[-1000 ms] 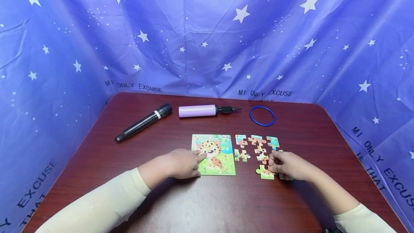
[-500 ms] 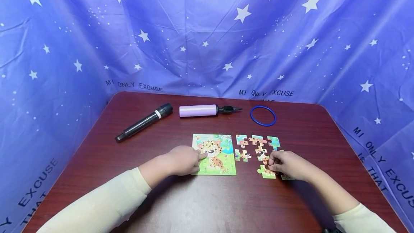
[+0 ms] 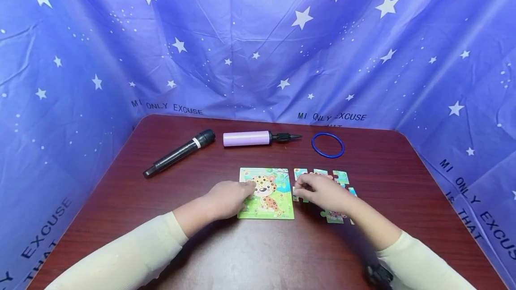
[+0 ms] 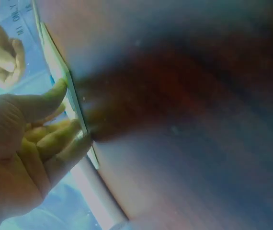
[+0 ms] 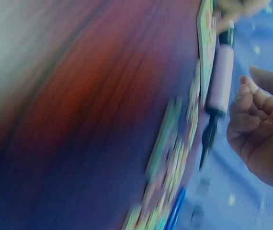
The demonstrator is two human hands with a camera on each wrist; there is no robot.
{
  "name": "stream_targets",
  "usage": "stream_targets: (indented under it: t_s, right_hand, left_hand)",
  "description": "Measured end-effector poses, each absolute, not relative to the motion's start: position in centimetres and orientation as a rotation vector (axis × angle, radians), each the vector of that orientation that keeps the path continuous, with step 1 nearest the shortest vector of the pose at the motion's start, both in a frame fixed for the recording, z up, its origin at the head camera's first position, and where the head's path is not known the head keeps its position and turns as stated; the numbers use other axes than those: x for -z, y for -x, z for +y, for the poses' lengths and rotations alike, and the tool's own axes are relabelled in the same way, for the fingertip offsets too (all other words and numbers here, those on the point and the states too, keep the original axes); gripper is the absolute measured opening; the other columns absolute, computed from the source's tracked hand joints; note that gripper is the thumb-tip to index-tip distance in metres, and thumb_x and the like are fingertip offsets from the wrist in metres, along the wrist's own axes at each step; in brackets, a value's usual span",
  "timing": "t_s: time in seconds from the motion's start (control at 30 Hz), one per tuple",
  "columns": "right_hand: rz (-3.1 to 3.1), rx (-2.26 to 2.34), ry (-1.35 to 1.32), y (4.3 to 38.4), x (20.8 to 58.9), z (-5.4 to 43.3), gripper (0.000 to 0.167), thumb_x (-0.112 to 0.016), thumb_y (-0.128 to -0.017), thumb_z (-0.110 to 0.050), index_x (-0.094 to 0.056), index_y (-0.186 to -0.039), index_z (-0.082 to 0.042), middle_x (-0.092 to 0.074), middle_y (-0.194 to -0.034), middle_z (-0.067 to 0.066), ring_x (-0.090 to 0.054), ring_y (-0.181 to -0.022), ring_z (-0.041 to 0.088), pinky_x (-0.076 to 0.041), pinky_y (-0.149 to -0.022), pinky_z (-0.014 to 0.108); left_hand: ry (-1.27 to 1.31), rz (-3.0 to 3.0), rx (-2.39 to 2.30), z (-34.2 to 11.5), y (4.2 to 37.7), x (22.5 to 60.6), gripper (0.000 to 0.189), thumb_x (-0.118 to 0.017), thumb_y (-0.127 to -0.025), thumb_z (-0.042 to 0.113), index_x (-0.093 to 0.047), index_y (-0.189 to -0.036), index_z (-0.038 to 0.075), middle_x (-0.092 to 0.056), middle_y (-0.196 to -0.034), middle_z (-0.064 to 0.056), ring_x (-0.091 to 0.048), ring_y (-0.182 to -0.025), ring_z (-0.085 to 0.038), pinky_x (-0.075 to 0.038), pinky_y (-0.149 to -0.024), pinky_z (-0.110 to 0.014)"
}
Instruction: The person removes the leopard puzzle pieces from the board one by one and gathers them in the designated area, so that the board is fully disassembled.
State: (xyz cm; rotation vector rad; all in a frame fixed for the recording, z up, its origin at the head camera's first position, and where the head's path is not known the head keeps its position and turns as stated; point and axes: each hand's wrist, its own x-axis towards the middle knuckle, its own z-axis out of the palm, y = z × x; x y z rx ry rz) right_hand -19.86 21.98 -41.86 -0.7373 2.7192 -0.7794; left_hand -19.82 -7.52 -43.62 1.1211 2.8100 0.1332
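Observation:
A square picture puzzle board (image 3: 284, 207) with a cartoon leopard lies flat at the table's middle. Fairly straight fingers of my left hand (image 3: 227, 198) rest on its left side; in the left wrist view the left hand (image 4: 26, 139) touches the board edge (image 4: 60, 62) with thumb and fingers. Loose jigsaw pieces (image 3: 335, 217) lie right of the board. My right hand (image 3: 324, 190) hovers over the left ones and hides some. In the right wrist view the right hand (image 5: 263, 124) has loosely curled fingers, the thumb slightly apart, and nothing visible between them.
Along the back of the dark red table (image 3: 250, 254) lie a black microphone (image 3: 177, 153), a purple hand pump (image 3: 247, 138) with a black nozzle, and a blue ring (image 3: 328, 145). A purple star-print cloth (image 3: 258, 26) hangs around the table.
My right hand has moved left from the right-hand jigsaw pieces to above the ones beside the board. My left hand stays on the board with only a slight finger shift.

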Motion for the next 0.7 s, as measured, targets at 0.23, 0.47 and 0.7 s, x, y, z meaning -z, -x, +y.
stream_targets:
  t_s: [0.23, 0.47, 0.7]
  right_hand:
    - [2.573, 0.827, 0.847, 19.7, 43.4, 16.4, 0.027, -0.068, -0.093, -0.028, -0.061, -0.113, -0.012, -0.058, -0.078, -0.010, -0.052, -0.067, 0.003, -0.047, -0.064, 0.024]
    - [2.559, 0.792, 0.901, 19.4, 44.5, 13.5, 0.040, -0.074, -0.088, -0.027, -0.060, -0.119, -0.007, -0.055, -0.075, -0.011, -0.050, -0.066, 0.000, -0.047, -0.069, 0.022]
    - [2.616, 0.728, 0.887, 19.5, 45.2, 13.1, 0.032, -0.071, -0.089, -0.030, -0.063, -0.113, -0.011, -0.054, -0.073, -0.012, -0.050, -0.065, 0.001, -0.045, -0.067, 0.023]
  left_hand:
    - [-0.883, 2.829, -0.105, -7.4, 19.7, 43.6, 0.063, -0.076, -0.084, 0.038, -0.054, -0.136, 0.010, -0.042, -0.154, -0.011, -0.045, -0.139, -0.028, -0.049, -0.101, -0.046]
    - [-0.835, 2.792, -0.069, -8.2, 20.0, 43.5, 0.065, -0.071, -0.084, 0.049, -0.056, -0.135, 0.011, -0.045, -0.152, -0.009, -0.045, -0.138, -0.028, -0.054, -0.093, -0.049]
    - [-0.918, 2.733, -0.003, -9.1, 20.0, 43.5, 0.075, -0.061, -0.089, 0.059, -0.046, -0.147, 0.014, -0.038, -0.157, -0.007, -0.039, -0.142, -0.025, -0.054, -0.092, -0.050]
